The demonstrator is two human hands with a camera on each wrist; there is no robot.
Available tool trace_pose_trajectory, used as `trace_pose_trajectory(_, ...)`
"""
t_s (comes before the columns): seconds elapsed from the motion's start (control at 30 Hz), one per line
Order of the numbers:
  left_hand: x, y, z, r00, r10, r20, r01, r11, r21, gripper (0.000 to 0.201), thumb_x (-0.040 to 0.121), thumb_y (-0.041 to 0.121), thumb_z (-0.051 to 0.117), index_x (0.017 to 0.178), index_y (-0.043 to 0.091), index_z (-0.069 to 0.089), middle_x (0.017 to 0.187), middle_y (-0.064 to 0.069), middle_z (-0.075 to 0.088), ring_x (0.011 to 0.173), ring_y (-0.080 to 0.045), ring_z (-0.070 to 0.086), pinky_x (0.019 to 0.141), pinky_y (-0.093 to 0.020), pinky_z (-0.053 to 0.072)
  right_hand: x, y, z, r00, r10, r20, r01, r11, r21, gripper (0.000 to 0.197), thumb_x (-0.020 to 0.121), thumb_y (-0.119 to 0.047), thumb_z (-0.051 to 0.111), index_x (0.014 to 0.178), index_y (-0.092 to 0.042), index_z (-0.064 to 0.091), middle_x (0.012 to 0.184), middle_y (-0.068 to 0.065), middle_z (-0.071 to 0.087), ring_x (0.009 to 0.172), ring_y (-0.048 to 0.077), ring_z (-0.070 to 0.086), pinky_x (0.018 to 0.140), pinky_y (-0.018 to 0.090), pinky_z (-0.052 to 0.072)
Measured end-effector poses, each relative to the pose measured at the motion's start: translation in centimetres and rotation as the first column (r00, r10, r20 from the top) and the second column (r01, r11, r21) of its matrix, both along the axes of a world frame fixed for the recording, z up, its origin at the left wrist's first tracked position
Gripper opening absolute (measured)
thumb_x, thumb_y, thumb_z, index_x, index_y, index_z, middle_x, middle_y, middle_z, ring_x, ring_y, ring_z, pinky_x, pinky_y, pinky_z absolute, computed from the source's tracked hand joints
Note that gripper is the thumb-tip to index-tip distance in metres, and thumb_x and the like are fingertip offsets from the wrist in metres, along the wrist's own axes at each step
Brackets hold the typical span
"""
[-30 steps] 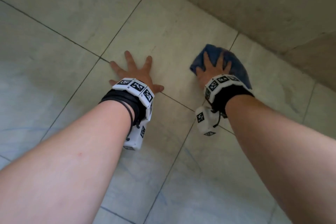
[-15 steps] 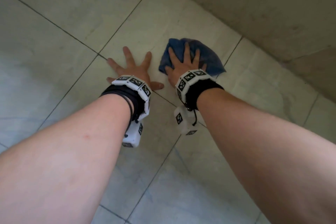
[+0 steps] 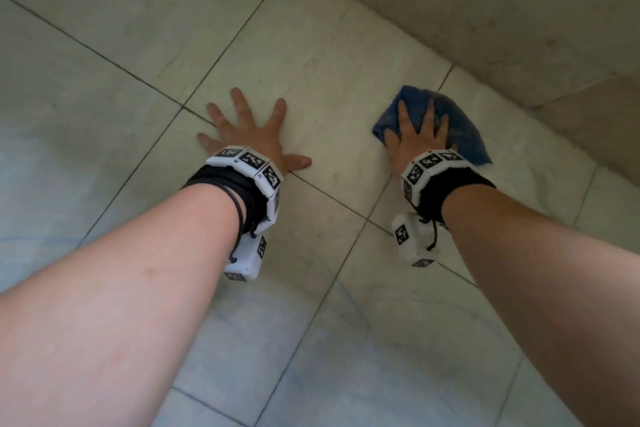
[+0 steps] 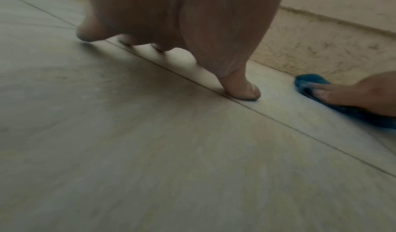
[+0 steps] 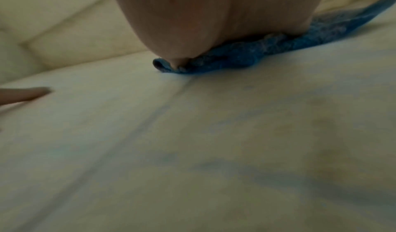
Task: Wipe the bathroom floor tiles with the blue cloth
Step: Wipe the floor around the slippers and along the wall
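Note:
The blue cloth [image 3: 464,132] lies bunched on the pale floor tiles [image 3: 311,55] close to the wall. My right hand [image 3: 417,133] presses flat on it with straight, spread fingers. The right wrist view shows the cloth [image 5: 246,56] squashed under my palm. My left hand [image 3: 249,130] rests flat on the bare tile to the left of the cloth, fingers splayed, holding nothing. In the left wrist view the left thumb [image 4: 242,90] touches a grout line, and the cloth [image 4: 310,85] shows at the right under my other hand.
A beige wall [image 3: 485,10] rises along the top right, meeting the floor just beyond the cloth. Dark grout lines [image 3: 329,198] cross the tiles between my hands. Tiles stretch away to the left and towards me.
My right hand slid the cloth left towards the left hand, then back right to near the wall. The left hand stayed planted on the tile.

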State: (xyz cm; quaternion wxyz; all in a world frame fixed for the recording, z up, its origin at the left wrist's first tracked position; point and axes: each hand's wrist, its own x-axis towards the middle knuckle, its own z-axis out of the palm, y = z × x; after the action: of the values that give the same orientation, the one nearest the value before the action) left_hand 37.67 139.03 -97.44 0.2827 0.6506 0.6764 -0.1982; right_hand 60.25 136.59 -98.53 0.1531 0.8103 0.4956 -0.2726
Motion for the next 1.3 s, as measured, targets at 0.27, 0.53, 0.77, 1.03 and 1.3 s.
trace_pose_trajectory(0.27, -0.9, 1.2, -0.7, 0.983, -0.181, 0.028, 0.180, 0.982, 0.053, 0.107, 0.076, 0.082, 0.052, 0.153, 0.046, -0.012, 0.159, -0.011, -0.033, 0.145, -0.046, -0.025, 0.112, -0.071, 0.000, -0.6, -2.0, -0.1, 0.967, -0.251, 0.042, 0.250, 0.968, 0.019, 0.061, 0.103, -0.051, 0.020, 0.154, -0.036, -0.009, 0.161, 0.006, -0.024, 0.147, 0.040, -0.016, 0.117, 0.060, -0.001)
trace_pose_trajectory(0.53, -1.5, 1.6, -1.3, 0.972, -0.221, 0.077, 0.214, 0.973, 0.082, 0.100, 0.079, 0.081, 0.050, 0.154, 0.046, -0.006, 0.160, -0.010, -0.031, 0.145, -0.045, -0.025, 0.110, -0.075, 0.001, -11.2, -7.7, 0.6, 0.990, -0.139, -0.037, 0.138, 0.990, -0.020, 0.064, 0.101, -0.053, 0.024, 0.152, -0.040, -0.013, 0.158, 0.003, -0.030, 0.145, 0.038, -0.022, 0.115, 0.061, -0.004)
trace_pose_trajectory(0.77, -2.4, 1.6, -1.4, 0.960, -0.273, 0.062, 0.265, 0.958, 0.111, 0.093, 0.084, 0.078, 0.047, 0.156, 0.044, -0.003, 0.162, -0.008, -0.027, 0.147, -0.043, -0.021, 0.111, -0.075, 0.005, -16.6, -12.1, 0.0, 0.998, -0.006, -0.062, 0.007, 1.000, 0.011, 0.068, 0.100, -0.054, 0.031, 0.153, -0.040, -0.008, 0.160, 0.003, -0.027, 0.145, 0.038, -0.023, 0.114, 0.062, -0.005)
trace_pose_trajectory(1.03, -3.6, 0.1, -2.0, 0.968, -0.246, 0.046, 0.239, 0.962, 0.130, 0.086, 0.091, 0.071, 0.045, 0.157, 0.040, 0.000, 0.163, -0.009, -0.023, 0.147, -0.043, -0.020, 0.116, -0.068, 0.006, -12.0, -10.5, 0.0, 0.981, 0.172, -0.090, -0.173, 0.985, -0.007, 0.066, 0.098, -0.058, 0.031, 0.151, -0.047, -0.008, 0.160, -0.004, -0.026, 0.146, 0.033, -0.023, 0.114, 0.063, -0.005)
trace_pose_trajectory(1.3, -5.4, -2.6, -2.1, 0.968, -0.249, -0.015, 0.249, 0.959, 0.137, 0.080, 0.095, 0.066, 0.042, 0.157, 0.039, 0.000, 0.164, -0.008, -0.020, 0.149, -0.040, -0.017, 0.116, -0.067, 0.010, -11.5, -11.0, 0.4, 0.974, 0.213, -0.080, -0.213, 0.977, 0.013, 0.070, 0.098, -0.057, 0.032, 0.153, -0.041, -0.009, 0.159, 0.002, -0.029, 0.145, 0.039, -0.022, 0.115, 0.063, -0.001)
